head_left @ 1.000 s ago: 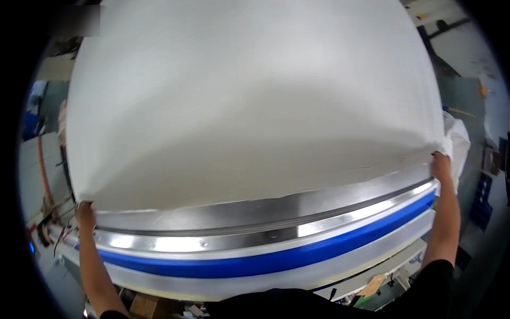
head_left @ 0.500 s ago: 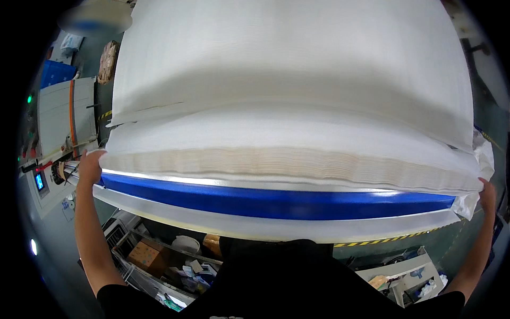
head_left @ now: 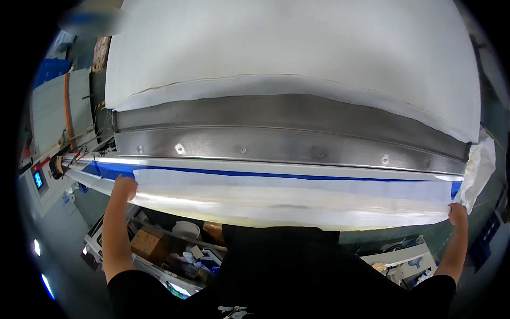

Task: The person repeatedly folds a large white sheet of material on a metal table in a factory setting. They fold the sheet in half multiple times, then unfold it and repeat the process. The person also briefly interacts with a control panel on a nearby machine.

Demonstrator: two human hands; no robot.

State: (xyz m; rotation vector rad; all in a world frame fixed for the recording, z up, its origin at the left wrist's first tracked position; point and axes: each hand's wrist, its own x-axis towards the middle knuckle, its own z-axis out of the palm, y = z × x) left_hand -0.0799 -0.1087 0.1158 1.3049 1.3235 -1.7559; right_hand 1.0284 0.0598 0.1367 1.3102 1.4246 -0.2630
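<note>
A long white folded length of fabric point(head_left: 292, 199) lies across the near edge in front of me, over a blue band point(head_left: 109, 170) that shows at both ends and along its far side. My left hand point(head_left: 126, 187) is closed on the fabric's left end. At the other end my right hand point(head_left: 457, 213) grips its right corner, close to a crumpled white sheet point(head_left: 478, 167). Beyond lies a bare grey metal plate point(head_left: 292, 141) with several round fasteners. A wide white sheet of cloth point(head_left: 297, 42) covers the surface behind the plate, its near edge uneven.
On the left stand a control panel with a lit screen point(head_left: 38, 179) and a pale cabinet point(head_left: 61, 111) with an orange stripe. Below the near edge are a cardboard box point(head_left: 149, 242), a white bucket point(head_left: 186, 229) and, at right, a white open-topped container point(head_left: 404, 260).
Both hands have drawn the white fabric toward me, off the metal plate and over the blue band. The plate, covered before, is now exposed. Both hands have also come inward.
</note>
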